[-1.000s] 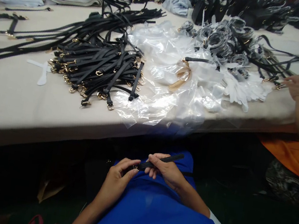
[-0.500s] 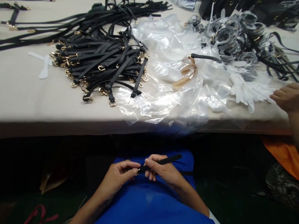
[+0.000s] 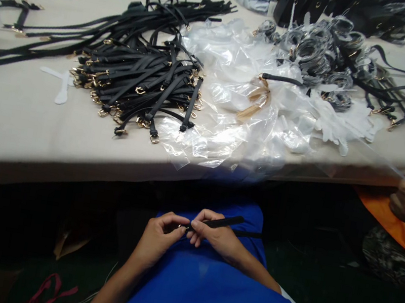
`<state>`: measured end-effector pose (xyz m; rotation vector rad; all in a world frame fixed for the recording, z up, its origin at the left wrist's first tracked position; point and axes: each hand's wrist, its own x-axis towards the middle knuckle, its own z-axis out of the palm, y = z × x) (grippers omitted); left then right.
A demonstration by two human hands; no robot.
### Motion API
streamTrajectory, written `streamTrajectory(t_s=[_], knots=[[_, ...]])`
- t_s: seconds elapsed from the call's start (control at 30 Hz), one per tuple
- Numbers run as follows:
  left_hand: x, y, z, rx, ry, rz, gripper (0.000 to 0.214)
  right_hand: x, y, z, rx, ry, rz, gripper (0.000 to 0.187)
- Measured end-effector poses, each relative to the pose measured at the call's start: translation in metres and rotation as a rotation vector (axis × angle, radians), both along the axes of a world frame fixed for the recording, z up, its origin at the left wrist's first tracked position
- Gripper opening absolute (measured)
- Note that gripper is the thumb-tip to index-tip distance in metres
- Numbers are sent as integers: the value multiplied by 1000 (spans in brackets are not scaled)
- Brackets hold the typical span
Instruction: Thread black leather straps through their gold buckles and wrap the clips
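Head view: I count one left hand [image 3: 158, 239], one right hand [image 3: 218, 236], fingers of both pinched closed on one black strap [image 3: 228, 222] over one blue-clad lap [image 3: 199, 289]; surface [image 3: 11, 121] beyond has one strap heap [image 3: 135, 79], too tangled to tally, beside one clear-plastic spread [image 3: 222, 90].

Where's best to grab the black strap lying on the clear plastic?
Probably pinch the black strap at its middle, coming from above on the near side: that stretch is narrow and uncovered, while its left end lies by the tan strip.
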<state>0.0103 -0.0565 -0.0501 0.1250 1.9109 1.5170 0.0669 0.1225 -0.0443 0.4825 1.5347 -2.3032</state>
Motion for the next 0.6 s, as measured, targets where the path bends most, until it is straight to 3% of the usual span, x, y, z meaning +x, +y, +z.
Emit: streamTrajectory(t_s=[0.3, 0.43, 0.6], knots=[[1, 11, 20, -165, 378, -55, 15, 6, -10, 1, 171, 34, -141, 34], [10, 21, 28, -187, 589, 6, 19, 11, -11, 7, 321, 128, -195, 25], [18, 29, 27, -94, 725, 126, 25, 18, -10, 10, 551, 322, -196, 17]])
